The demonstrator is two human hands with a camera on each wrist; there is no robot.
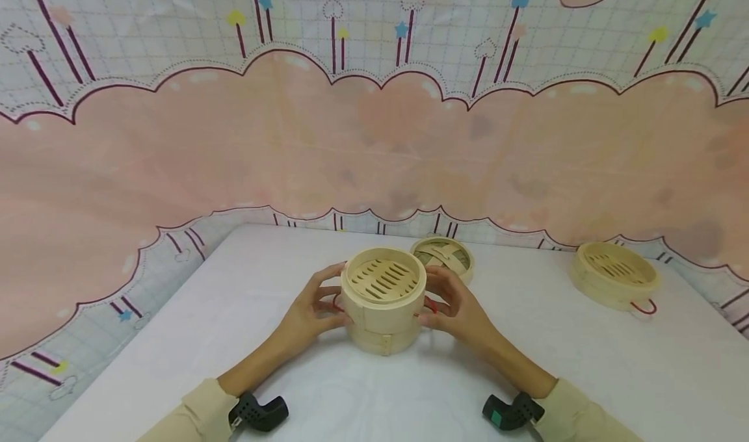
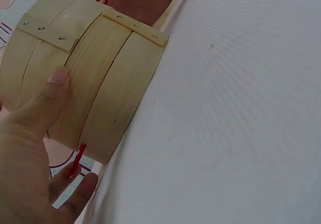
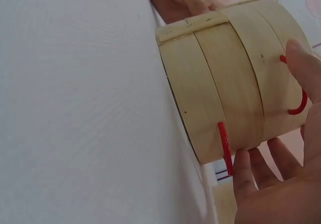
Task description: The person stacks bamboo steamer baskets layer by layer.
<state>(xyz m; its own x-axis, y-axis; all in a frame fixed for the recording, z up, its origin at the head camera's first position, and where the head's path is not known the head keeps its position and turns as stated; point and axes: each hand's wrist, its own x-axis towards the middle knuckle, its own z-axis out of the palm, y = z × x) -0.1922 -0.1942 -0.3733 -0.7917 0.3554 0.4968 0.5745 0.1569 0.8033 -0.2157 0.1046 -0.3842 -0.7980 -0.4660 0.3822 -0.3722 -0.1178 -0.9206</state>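
Two round bamboo steamer baskets stand stacked near the middle of the white table. The upper basket [image 1: 383, 279] has a slatted base facing up; the lower basket [image 1: 368, 339] meets the tabletop. My left hand [image 1: 307, 305] holds the upper one from the left, thumb in front and fingers round the side. From the right, my right hand [image 1: 459, 305] grips it likewise, its thumb [image 3: 302, 66] beside a red handle [image 3: 301, 103]. Another red handle [image 3: 225, 148] sticks out from the lower basket. The far side of the stack is hidden.
Just behind the stack, partly covered by it, lies a round woven bamboo lid [image 1: 445, 255]. A further slatted steamer basket [image 1: 614, 276] with a red handle sits at the back right. A patterned cloth backdrop [image 1: 374, 143] rises behind the table [image 1: 246, 260].
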